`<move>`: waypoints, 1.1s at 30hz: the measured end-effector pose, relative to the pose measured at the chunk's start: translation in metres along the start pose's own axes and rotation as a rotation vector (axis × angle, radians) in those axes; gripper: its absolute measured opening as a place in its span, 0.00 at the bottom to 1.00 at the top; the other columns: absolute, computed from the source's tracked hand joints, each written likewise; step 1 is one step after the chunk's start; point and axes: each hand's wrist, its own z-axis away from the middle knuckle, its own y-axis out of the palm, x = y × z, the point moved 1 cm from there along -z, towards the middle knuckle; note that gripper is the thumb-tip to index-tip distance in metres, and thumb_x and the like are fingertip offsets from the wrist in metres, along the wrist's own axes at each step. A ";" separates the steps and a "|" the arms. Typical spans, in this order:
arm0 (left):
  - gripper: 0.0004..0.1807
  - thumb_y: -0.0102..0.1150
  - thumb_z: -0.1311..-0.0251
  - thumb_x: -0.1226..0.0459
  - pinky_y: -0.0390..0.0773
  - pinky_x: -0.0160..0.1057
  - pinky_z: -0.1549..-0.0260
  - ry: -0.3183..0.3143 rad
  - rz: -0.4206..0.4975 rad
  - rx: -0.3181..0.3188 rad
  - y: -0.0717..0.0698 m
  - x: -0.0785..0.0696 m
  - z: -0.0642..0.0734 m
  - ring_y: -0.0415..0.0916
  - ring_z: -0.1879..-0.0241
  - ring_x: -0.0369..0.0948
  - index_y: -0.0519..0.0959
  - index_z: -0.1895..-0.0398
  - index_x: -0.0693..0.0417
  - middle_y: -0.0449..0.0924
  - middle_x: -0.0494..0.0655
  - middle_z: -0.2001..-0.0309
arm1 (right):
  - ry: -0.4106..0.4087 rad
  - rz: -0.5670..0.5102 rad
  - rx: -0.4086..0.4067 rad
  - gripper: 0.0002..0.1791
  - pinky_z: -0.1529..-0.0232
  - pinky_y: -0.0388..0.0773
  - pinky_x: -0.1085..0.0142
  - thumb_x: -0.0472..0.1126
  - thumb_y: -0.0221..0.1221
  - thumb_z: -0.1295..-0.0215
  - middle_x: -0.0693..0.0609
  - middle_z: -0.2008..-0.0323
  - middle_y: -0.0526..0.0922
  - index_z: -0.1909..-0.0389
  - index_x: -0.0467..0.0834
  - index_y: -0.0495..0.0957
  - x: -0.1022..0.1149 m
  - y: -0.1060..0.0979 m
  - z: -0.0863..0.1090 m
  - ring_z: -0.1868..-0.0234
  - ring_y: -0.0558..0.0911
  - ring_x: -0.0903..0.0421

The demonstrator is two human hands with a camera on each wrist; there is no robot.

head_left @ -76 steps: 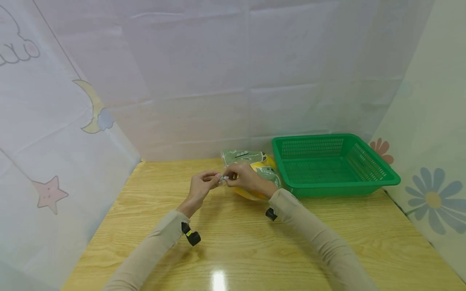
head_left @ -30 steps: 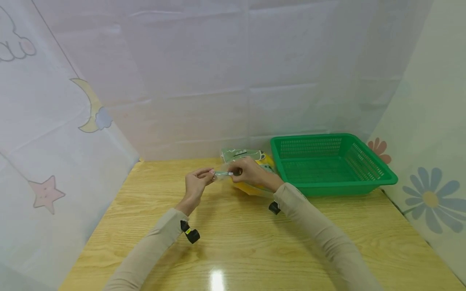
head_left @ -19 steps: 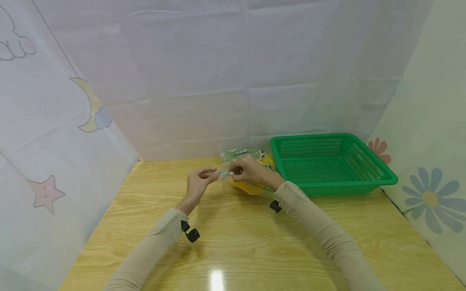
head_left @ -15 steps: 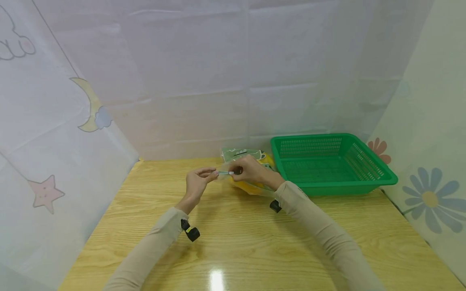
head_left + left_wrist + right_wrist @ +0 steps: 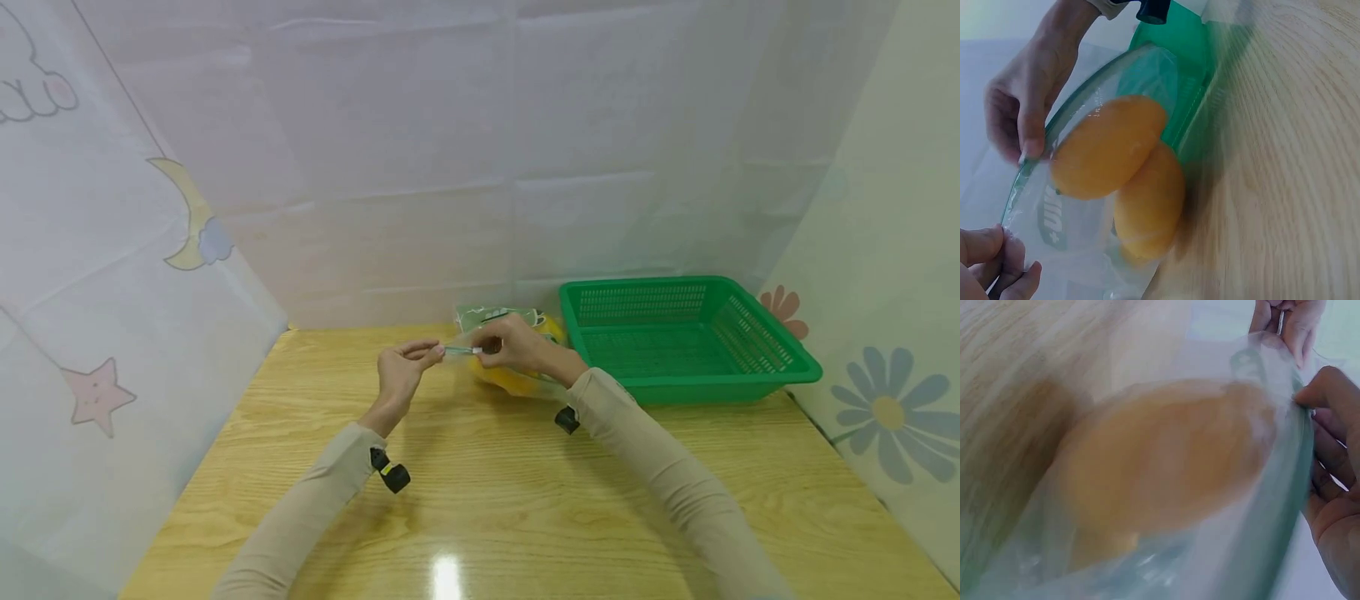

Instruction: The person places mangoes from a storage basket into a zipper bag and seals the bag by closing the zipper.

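Note:
A clear zip bag [image 5: 1088,262] with a green seal strip [image 5: 1013,192] is held up between both hands. Two yellow-orange mangoes [image 5: 1107,147] show through its film in the left wrist view. My left hand [image 5: 401,377] pinches one end of the seal between thumb and fingers. A short way along the strip, my right hand [image 5: 519,345] pinches a small white slider [image 5: 477,351]. A length of seal stretches taut between the two hands. In the head view the right hand covers much of the bag.
A green plastic basket [image 5: 697,390] stands on the wooden table [image 5: 480,492], right of the hands. Clear film with green print [image 5: 474,317] and something yellow lies behind the right hand, close to the back wall sheet.
The hands, nearly together at the seal's end 2.5 seconds ago, now stand farther apart with the strip showing between them. In the last half second both rose slightly, the left drifting left.

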 end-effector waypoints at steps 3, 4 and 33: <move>0.14 0.69 0.41 0.68 0.79 0.42 0.49 -0.015 0.042 -0.055 -0.015 0.004 -0.002 0.85 0.63 0.46 0.84 0.54 0.66 0.87 0.53 0.66 | 0.001 0.015 -0.062 0.05 0.71 0.80 0.67 0.28 0.64 0.42 0.49 0.72 0.86 0.67 0.37 0.86 -0.007 -0.010 0.008 0.74 0.80 0.60; 0.14 0.68 0.41 0.68 0.79 0.41 0.50 -0.021 0.057 -0.073 -0.020 0.005 -0.002 0.85 0.63 0.45 0.84 0.53 0.67 0.87 0.53 0.66 | 0.001 0.025 -0.081 0.04 0.72 0.80 0.66 0.27 0.64 0.43 0.48 0.72 0.86 0.68 0.36 0.86 -0.008 -0.014 0.010 0.75 0.81 0.60; 0.16 0.69 0.42 0.69 0.79 0.48 0.50 -0.028 0.141 -0.074 -0.017 0.003 -0.005 0.86 0.65 0.43 0.82 0.52 0.69 0.87 0.53 0.66 | 0.154 0.116 -0.020 0.04 0.70 0.80 0.68 0.33 0.67 0.39 0.52 0.71 0.83 0.64 0.37 0.87 -0.013 -0.033 0.035 0.72 0.80 0.60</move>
